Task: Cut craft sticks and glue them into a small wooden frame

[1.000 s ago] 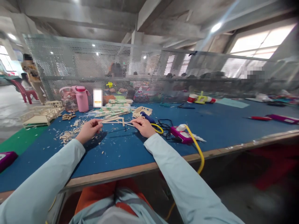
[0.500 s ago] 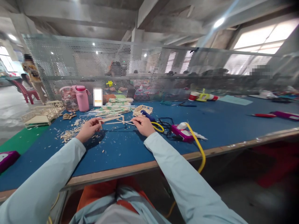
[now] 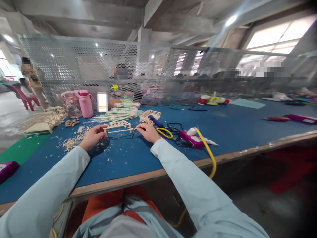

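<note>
Above the blue tabletop, my left hand (image 3: 93, 136) pinches the left end of a small frame of thin wooden sticks (image 3: 119, 130). My right hand (image 3: 149, 132) is closed on a thin wooden stick (image 3: 134, 129), whose left end meets the frame's right side; whether it is joined there I cannot tell. Just behind my right hand lie a small wooden-stick tray (image 3: 151, 115) and a dark blue glue gun (image 3: 156, 121). Wood scraps (image 3: 71, 142) are scattered left of my left hand.
Bundled sticks (image 3: 121, 114) lie behind the frame. A pink bottle (image 3: 85, 104) and finished stick models (image 3: 39, 122) stand at left. A purple power strip (image 3: 193, 139) with a yellow cable (image 3: 210, 158) sits at right. A perforated metal screen (image 3: 94, 72) runs along the back.
My right hand has moved slightly left, bringing the stick closer into the frame's right side; less of the stick shows. My left hand still holds the frame.
</note>
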### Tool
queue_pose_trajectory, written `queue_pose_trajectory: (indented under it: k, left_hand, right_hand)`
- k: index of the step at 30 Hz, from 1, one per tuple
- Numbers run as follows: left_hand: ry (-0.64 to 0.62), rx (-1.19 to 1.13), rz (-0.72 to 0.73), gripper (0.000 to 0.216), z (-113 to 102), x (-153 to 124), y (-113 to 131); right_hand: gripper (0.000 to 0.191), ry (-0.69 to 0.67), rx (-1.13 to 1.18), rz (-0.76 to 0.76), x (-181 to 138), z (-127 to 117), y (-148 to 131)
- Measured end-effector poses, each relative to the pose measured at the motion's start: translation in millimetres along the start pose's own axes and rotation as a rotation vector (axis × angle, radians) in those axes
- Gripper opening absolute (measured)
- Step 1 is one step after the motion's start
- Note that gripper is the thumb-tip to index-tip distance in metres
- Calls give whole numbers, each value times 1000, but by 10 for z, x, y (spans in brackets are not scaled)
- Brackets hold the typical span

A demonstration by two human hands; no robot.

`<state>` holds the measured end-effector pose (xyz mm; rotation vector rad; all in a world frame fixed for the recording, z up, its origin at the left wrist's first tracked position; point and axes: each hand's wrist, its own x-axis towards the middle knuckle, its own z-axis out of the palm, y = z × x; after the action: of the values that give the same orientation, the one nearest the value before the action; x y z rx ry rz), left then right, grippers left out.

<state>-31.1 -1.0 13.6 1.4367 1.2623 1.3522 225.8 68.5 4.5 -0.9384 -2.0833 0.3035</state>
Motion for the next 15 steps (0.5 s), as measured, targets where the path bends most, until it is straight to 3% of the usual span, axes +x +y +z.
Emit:
queue_pose_trajectory:
  k: [3,6,8,10,12,15]
  left_hand:
    - [-56,96,-20,57,-60,-9,39]
    - [-99,260,-127,69,-274,-1,122]
    - [-11,366,-160,62,-475,21,172]
    - [176,516,-124,39,-669,50,201]
    - [319,720,-80,29,-813,72,211]
    - [399,883,-38,25,-929,59,221]
  right_hand:
    - [18,-25,-6,4,-4,0,-12]
    - [18,-37,-16,10,-1,-6,-18]
    - [18,-49,-24,13,0,-9,-25]
    - [17,-76,-25,13,-2,-10,-39]
    - [17,-115,-25,16,-9,-16,-59]
    - [18,-185,-32,30,-27,-37,-77]
